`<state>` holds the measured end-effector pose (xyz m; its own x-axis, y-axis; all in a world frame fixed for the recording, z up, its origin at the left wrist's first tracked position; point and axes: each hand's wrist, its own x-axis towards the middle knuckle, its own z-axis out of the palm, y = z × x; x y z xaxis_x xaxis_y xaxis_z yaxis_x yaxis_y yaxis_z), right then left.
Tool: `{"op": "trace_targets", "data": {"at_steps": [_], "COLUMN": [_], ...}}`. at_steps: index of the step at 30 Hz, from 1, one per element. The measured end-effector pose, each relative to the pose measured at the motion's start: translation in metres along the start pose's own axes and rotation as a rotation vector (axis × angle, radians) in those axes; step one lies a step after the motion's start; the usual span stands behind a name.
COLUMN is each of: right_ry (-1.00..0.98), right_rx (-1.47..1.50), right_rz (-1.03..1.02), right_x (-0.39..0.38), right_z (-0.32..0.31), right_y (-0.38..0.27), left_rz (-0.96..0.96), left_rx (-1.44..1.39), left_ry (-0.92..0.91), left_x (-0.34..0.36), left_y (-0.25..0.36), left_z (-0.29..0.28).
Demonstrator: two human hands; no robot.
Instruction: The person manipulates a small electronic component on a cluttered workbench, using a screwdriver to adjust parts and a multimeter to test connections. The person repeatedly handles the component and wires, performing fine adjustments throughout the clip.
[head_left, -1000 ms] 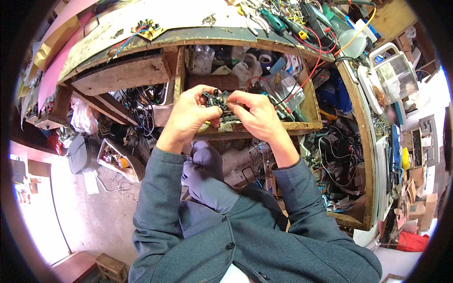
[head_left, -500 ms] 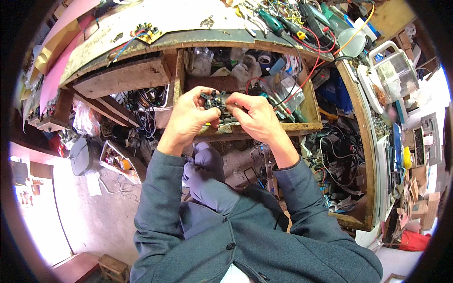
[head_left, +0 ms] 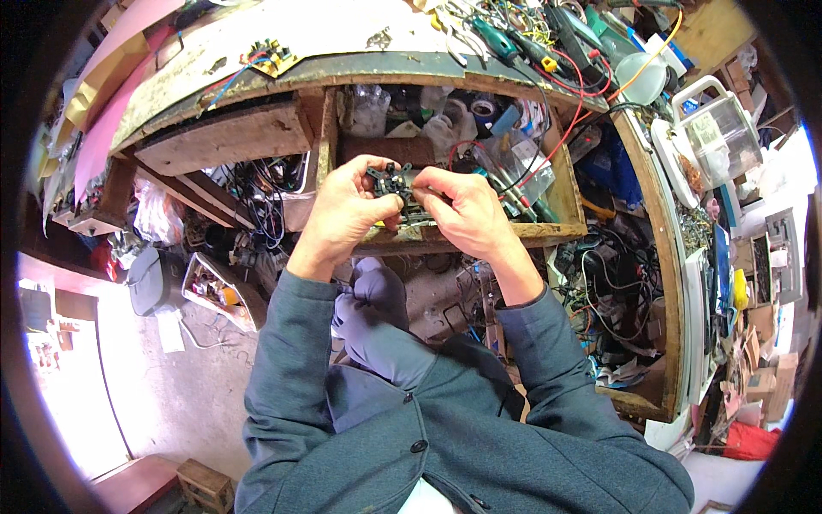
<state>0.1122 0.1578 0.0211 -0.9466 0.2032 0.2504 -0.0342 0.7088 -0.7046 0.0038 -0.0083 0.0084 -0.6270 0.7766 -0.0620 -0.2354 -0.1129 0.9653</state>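
Note:
Between my two hands, above an open wooden drawer (head_left: 565, 193), is a small black mechanical part (head_left: 390, 182) with arms sticking out and a few light metal bits. My left hand (head_left: 347, 206) grips it from the left, thumb across its near side. From the right, the fingertips of my right hand (head_left: 462, 210) are pinched at its edge; whether they hold a separate small piece is hidden. Under the hands the drawer holds plastic bags, a tape roll (head_left: 481, 107) and screwdriver-like tools (head_left: 515, 199).
On the bench top (head_left: 342, 34) lie a small circuit board (head_left: 272, 58), pliers (head_left: 462, 43) and tangled test leads (head_left: 582, 81). A clear plastic container (head_left: 719, 133) stands at the right. Cables hang below the bench, and a box of parts (head_left: 218, 295) sits on the floor at left.
The black part has turned or tipped slightly in my fingers. Both hands stay in nearly the same place.

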Motion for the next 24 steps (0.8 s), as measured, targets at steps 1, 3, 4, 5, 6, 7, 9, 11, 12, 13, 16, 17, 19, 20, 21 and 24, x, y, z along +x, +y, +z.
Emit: {"op": "trace_targets", "data": {"at_steps": [1,3,4,5,6,7,9,11,12,13,16,17,19,20,21,24], "right_ry": [0.025,0.045,0.040,0.039,0.044,0.049,0.078,0.129,0.154,0.179,0.233,0.246,0.255,0.258,0.266,0.283], "right_rx": [-0.014,-0.028,-0.027,-0.025,-0.024,-0.024,-0.014,0.004,0.012,0.021,0.043,0.049,0.085,0.104,0.107,0.111], "right_rz": [0.004,0.007,0.006,0.006,0.024,0.043,0.068,0.083,0.091,0.099,0.097,0.094,0.072,0.057,0.041,-0.011], "right_x": [0.000,-0.001,0.001,0.001,0.001,0.001,0.001,0.000,0.000,-0.001,-0.002,-0.002,-0.003,-0.003,-0.004,-0.005], "right_z": [0.002,0.003,0.003,0.003,0.003,0.002,0.003,0.005,0.005,0.005,0.007,0.008,0.006,0.006,0.005,0.005], "right_y": [-0.003,-0.003,-0.002,-0.001,-0.001,-0.001,-0.001,-0.002,-0.002,-0.002,0.002,0.004,0.002,0.001,0.000,0.001], "left_rz": [-0.002,-0.027,-0.034,-0.041,-0.032,-0.024,-0.016,-0.017,-0.014,-0.020,-0.018,-0.023,-0.032,-0.019,-0.009,0.026], "left_rx": [-0.010,-0.018,-0.032,-0.044,-0.058,-0.072,-0.098,-0.124,-0.141,-0.177,-0.247,-0.237,-0.216,-0.215,-0.219,-0.235], "left_ry": [-0.002,-0.013,-0.017,-0.024,-0.037,-0.050,-0.072,-0.094,-0.109,-0.107,-0.076,-0.060,-0.029,-0.003,0.007,0.031], "left_x": [0.000,0.001,0.002,0.003,0.003,0.004,0.004,0.003,0.003,0.004,0.005,0.005,0.005,0.006,0.006,0.007], "left_y": [0.000,0.002,0.001,0.000,0.000,-0.001,0.001,0.004,0.003,0.001,-0.003,-0.002,0.000,0.000,-0.001,-0.004], "left_z": [0.000,0.000,-0.001,-0.002,-0.003,-0.003,-0.004,-0.006,-0.008,-0.010,-0.010,-0.009,-0.005,-0.005,-0.005,-0.008]}}
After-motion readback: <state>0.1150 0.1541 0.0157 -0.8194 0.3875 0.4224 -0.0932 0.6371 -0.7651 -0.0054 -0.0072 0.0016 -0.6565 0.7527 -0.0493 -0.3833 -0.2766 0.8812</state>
